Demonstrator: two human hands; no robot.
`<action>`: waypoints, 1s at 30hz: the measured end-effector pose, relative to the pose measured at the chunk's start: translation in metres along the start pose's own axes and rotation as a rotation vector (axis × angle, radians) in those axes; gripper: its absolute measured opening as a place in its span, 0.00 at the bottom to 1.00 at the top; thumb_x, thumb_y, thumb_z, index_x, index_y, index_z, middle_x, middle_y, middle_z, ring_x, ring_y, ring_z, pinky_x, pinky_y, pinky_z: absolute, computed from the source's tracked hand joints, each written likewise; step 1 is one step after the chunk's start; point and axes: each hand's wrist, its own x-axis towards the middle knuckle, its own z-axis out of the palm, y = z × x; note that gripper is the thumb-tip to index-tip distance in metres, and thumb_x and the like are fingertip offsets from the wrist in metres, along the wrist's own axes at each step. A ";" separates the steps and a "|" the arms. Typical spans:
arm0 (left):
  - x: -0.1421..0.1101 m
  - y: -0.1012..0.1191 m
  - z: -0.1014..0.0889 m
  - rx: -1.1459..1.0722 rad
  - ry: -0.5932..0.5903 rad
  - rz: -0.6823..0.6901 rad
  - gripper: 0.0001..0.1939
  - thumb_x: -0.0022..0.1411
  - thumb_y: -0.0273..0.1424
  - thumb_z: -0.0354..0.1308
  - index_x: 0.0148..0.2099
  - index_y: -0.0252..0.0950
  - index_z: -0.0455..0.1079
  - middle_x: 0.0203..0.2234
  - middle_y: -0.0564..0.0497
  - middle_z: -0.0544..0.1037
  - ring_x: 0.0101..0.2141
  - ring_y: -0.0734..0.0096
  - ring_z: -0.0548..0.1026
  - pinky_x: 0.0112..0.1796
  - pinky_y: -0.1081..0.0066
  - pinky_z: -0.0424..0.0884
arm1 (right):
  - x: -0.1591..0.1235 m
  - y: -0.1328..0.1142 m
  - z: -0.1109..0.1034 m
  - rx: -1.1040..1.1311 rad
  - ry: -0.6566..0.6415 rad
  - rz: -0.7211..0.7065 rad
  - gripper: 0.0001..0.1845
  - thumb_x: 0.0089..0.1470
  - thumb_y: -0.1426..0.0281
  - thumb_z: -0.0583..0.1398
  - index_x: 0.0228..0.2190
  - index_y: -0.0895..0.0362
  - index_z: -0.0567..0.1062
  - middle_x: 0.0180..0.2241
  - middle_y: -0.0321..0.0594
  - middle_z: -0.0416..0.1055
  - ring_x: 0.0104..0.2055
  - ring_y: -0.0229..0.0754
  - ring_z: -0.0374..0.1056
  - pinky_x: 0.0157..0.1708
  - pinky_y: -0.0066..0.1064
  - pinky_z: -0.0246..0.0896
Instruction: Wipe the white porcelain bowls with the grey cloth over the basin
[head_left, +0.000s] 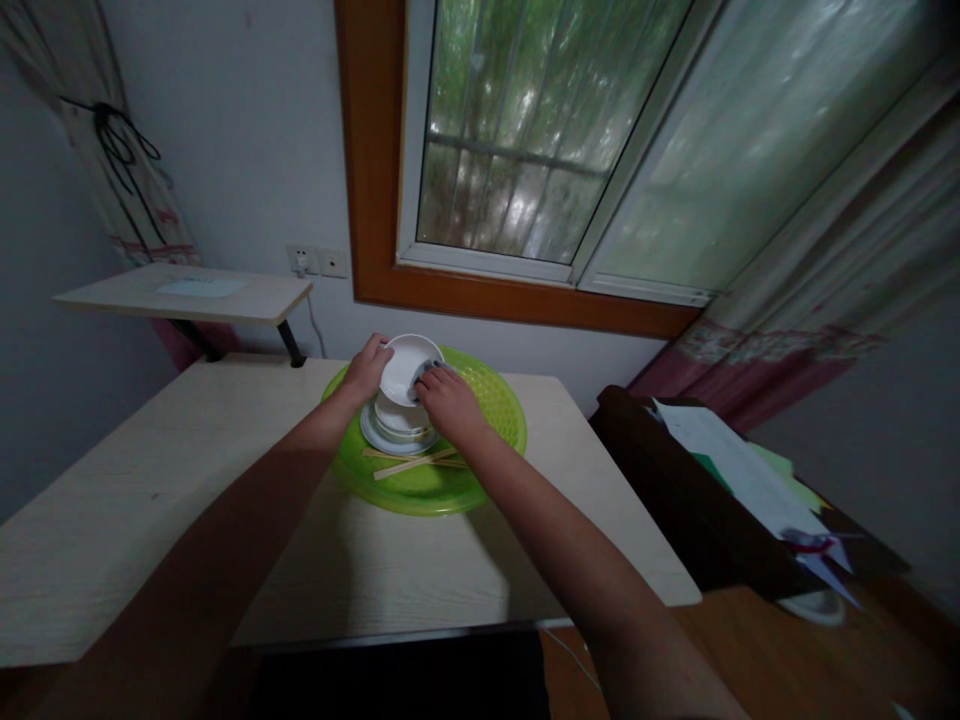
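My left hand (367, 367) grips the rim of a white bowl (397, 372), which is tilted so that its inside faces me. Pressed against the inside of this bowl is a grey cloth (422, 372), bunched in the closed fingers of my right hand (448, 398); its exact kind is hard to make out. Below the tilted bowl stand more white bowls (401, 415), stacked on a plate (373, 437). Light wooden chopsticks (405, 466) lie crossed in front of the plate. All of these are in or over a round green basket (427, 503) with a perforated surface.
The basket stands on a pale wooden table (420, 580). A small raised shelf (262, 300) is at the table's back left, with a sheet of paper (202, 287) on it. Right of the table, papers (739, 465) lie on a dark piece of furniture (675, 490). A window (555, 150) is behind.
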 end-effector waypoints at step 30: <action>-0.007 0.007 -0.002 0.337 0.025 0.177 0.14 0.66 0.37 0.49 0.51 0.41 0.66 0.41 0.47 0.76 0.43 0.60 0.73 0.47 0.62 0.69 | 0.000 -0.008 0.005 0.205 -0.021 0.083 0.31 0.74 0.57 0.46 0.44 0.63 0.82 0.46 0.54 0.80 0.53 0.50 0.73 0.59 0.40 0.63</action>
